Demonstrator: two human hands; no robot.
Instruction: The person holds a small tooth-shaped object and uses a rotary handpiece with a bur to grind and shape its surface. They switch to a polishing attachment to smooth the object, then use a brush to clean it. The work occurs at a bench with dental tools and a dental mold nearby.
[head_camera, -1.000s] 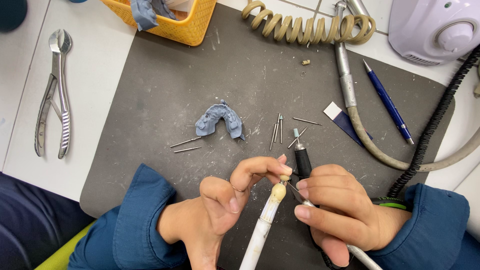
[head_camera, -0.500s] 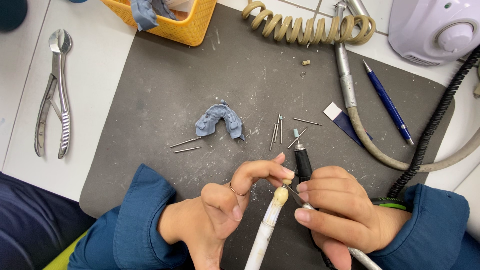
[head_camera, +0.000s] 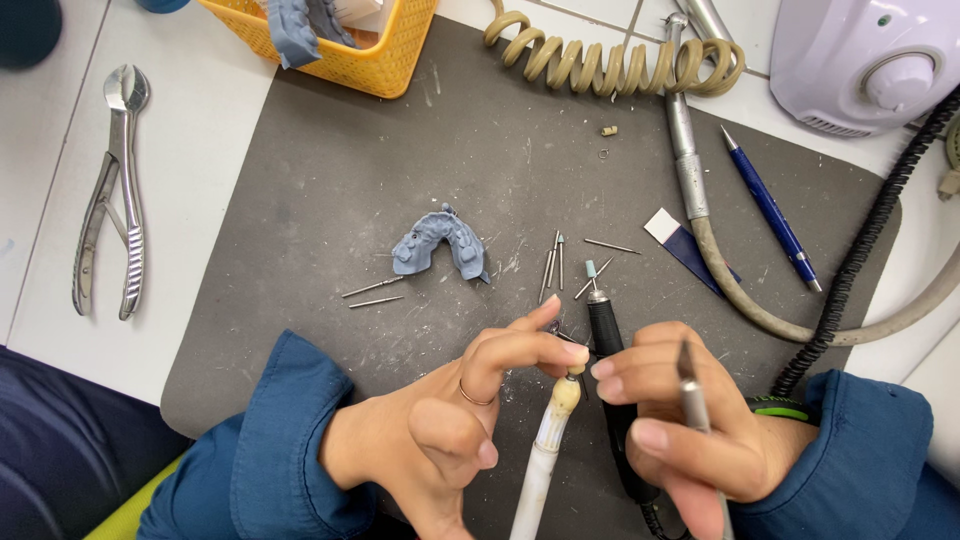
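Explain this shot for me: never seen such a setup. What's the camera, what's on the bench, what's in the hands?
No machine here: a camera on a person's head looks down at their two bare hands over a dark grey mat. The left hand pinches something tiny at the tip of a white-handled tool. The right hand holds a black handpiece and a thin grey tool. On the mat lie a blue-grey teeth model, loose metal pins, a metal handpiece with a hose and a blue pen. Pliers lie left of the mat, a yellow basket behind it.
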